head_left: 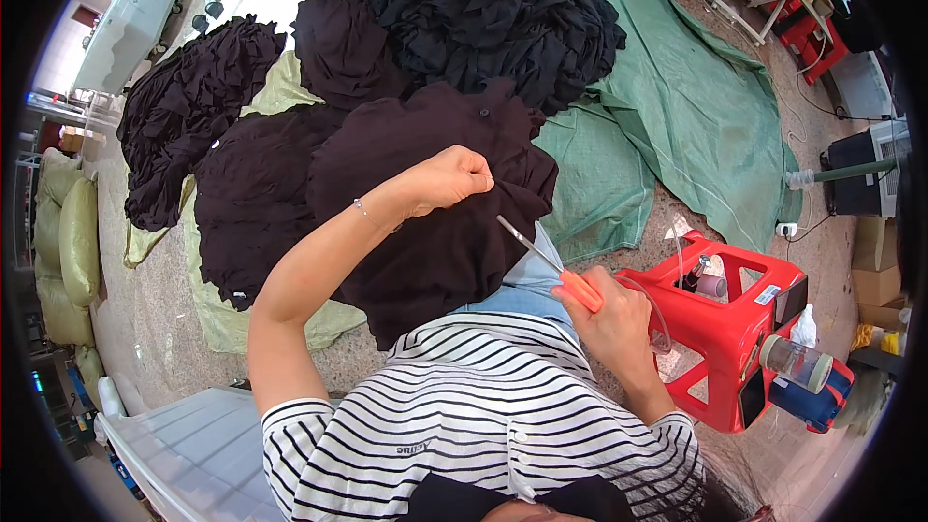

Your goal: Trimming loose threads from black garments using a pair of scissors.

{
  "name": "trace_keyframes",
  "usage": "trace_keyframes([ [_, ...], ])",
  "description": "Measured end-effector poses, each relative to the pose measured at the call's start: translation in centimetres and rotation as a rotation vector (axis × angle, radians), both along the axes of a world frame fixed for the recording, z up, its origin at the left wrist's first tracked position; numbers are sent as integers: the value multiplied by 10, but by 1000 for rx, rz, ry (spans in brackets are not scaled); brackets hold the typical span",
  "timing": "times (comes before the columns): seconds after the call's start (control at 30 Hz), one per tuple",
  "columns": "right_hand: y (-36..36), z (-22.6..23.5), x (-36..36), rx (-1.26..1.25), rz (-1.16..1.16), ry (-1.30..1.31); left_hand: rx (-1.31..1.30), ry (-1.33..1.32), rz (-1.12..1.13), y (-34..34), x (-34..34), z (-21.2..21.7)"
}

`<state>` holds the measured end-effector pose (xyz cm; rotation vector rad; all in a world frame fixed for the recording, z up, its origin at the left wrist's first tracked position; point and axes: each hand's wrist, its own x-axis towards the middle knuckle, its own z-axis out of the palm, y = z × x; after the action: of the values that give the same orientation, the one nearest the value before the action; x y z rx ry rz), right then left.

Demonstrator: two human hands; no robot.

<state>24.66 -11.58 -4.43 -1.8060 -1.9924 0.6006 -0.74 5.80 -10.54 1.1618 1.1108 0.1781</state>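
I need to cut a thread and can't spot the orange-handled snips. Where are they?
In the head view, the orange-handled snips are in the right hand, right of centre, blades pointing at the dark garment, beside the red plastic stool.

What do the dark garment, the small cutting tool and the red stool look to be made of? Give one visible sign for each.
Dark garment: soft matte fabric, going by its limp folds.
Cutting tool: thin shiny blades, likely metal; orange handle, probably plastic.
Red stool: glossy moulded plastic, judging by its cut-outs.

Orange-handled scissors (565, 278), black garment (425, 203)
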Motion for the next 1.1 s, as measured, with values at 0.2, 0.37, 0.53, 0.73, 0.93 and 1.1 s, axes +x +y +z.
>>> trace_keyframes([
  [0.2, 6, -4, 21, 80, -292, 129, 991, 291, -431, -29, 36, 22],
  [0.37, 9, -3, 27, 69, -348, 175, 1538, 340, -861, -27, 69, 1],
  [0.53, 8, -7, 30, 83, -370, 177, 739, 230, -262, 17, 81, 8],
  [0.73, 12, -4, 27, 34, -273, 77, -32, -64, 86, 51, 44, 32],
  [0.93, 15, 3, 15, 104, -157, 59, -23, -179, 43, 44, 40, 38],
  [1.1, 13, 9, 13, 111, -111, 43, 70, -113, 71, 47, 37, 32],
])
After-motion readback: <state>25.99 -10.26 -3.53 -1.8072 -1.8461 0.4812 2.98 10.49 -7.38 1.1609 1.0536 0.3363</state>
